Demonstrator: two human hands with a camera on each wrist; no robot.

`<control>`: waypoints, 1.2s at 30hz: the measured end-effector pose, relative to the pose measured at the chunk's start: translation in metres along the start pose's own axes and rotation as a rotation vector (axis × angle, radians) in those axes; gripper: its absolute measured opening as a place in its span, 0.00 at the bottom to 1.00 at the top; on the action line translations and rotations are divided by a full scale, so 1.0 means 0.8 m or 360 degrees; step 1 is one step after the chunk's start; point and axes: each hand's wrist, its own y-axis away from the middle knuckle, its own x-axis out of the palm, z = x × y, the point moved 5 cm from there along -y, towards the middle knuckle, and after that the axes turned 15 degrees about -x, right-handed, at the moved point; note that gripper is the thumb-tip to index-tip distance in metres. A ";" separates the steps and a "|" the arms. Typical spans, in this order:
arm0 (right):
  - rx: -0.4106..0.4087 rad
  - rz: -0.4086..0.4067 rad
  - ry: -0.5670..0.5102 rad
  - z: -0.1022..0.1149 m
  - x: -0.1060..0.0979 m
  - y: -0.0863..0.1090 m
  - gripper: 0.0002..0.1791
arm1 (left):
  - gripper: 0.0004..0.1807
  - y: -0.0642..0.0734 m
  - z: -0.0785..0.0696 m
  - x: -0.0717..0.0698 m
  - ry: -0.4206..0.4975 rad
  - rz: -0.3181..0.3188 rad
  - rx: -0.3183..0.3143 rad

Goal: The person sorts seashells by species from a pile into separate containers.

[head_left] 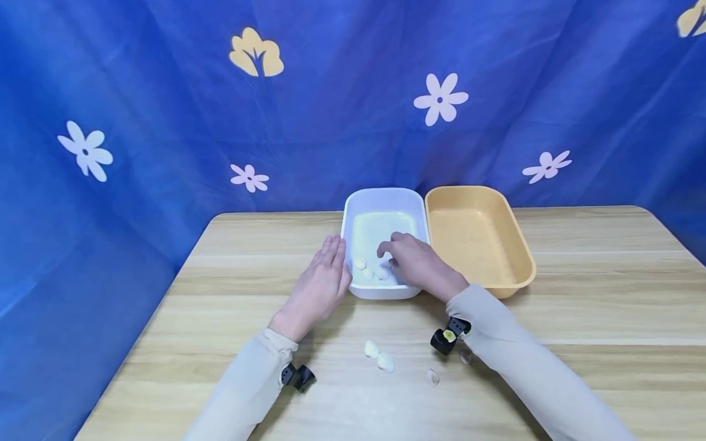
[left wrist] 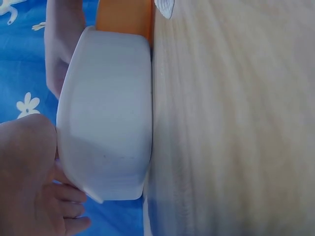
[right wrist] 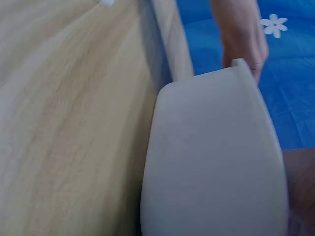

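My left hand [head_left: 322, 278] lies with straight fingers along the left wall of the white plastic tub [head_left: 386, 293], touching it. Over the tub's near half is my right hand [head_left: 416, 260], its fingers bent and the index finger apart from the thumb. Nothing shows between those fingertips, though part of the hand's underside is hidden. Several small pale seashells [head_left: 360, 263] lie on the tub floor just below and left of the right hand. The left wrist view shows the tub's near wall [left wrist: 108, 113], and so does the right wrist view [right wrist: 211, 157].
Touching the white tub on its right is an orange-yellow tub [head_left: 474, 245]. Two white ribbed shells [head_left: 385, 362] lie on the wooden table [head_left: 595, 294] in front. A pinkish shell [head_left: 432, 376] is right of them, and another shell [head_left: 466, 356] lies by the right sleeve. Behind hangs a blue curtain [head_left: 342, 110].
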 end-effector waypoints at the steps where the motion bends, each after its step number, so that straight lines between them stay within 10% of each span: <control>1: -0.0013 -0.0060 -0.0002 -0.001 -0.003 0.003 0.16 | 0.29 -0.001 -0.001 0.000 -0.0001 0.0001 0.0001; 8: -0.0136 -0.0352 -0.0030 0.010 -0.026 0.033 0.12 | 0.30 0.000 -0.001 0.002 -0.0034 0.0058 -0.0017; 21: -0.0435 -0.0389 -0.0079 0.057 -0.042 0.090 0.04 | 0.36 0.001 -0.001 0.004 -0.0046 0.0125 -0.0035; 36: -0.0501 0.0012 -0.0214 0.095 0.027 0.090 0.04 | 0.37 0.002 -0.002 0.007 -0.0045 0.0182 -0.0083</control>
